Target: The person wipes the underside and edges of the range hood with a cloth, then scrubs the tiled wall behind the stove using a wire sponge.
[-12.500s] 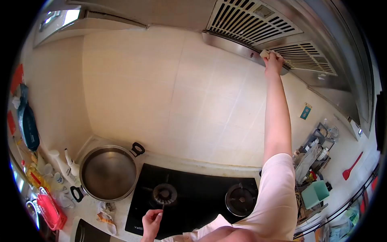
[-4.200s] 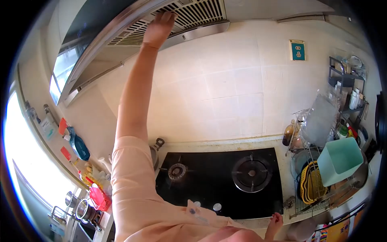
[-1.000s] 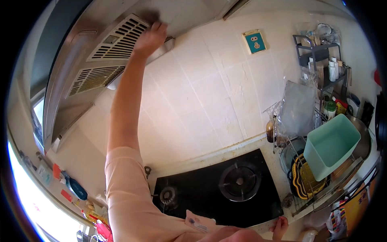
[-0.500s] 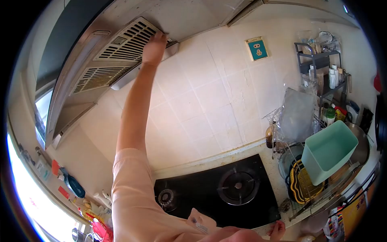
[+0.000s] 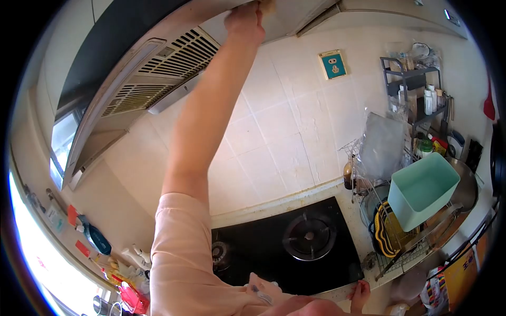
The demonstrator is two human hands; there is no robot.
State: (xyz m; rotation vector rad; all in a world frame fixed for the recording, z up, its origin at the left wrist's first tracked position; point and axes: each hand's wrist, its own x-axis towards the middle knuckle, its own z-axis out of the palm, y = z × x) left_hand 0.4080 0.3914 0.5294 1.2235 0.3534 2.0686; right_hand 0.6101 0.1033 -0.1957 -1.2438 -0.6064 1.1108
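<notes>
My left hand [image 5: 245, 20] is raised at the top, closed on a beige cloth or sponge [image 5: 268, 6] that is partly cut off by the frame edge. It is against the underside of the range hood [image 5: 216, 26], just right of the slotted filter [image 5: 182, 55]. Low at the right, my right hand [image 5: 360, 295] has its fingers curled at the counter edge, by the near right corner of the black gas stove [image 5: 258, 263].
A green bin [image 5: 424, 192] sits on a wire dish rack [image 5: 395, 263] at the right. Behind it stands a grey shelf [image 5: 406, 79] with bottles. A socket [image 5: 332, 65] is on the wall. At lower left are bottles and a red basket [image 5: 133, 298].
My left hand has moved from the filter's end up and right along the hood. Much earlier, my right hand was the raised one, holding the cloth. My right hand stays low.
</notes>
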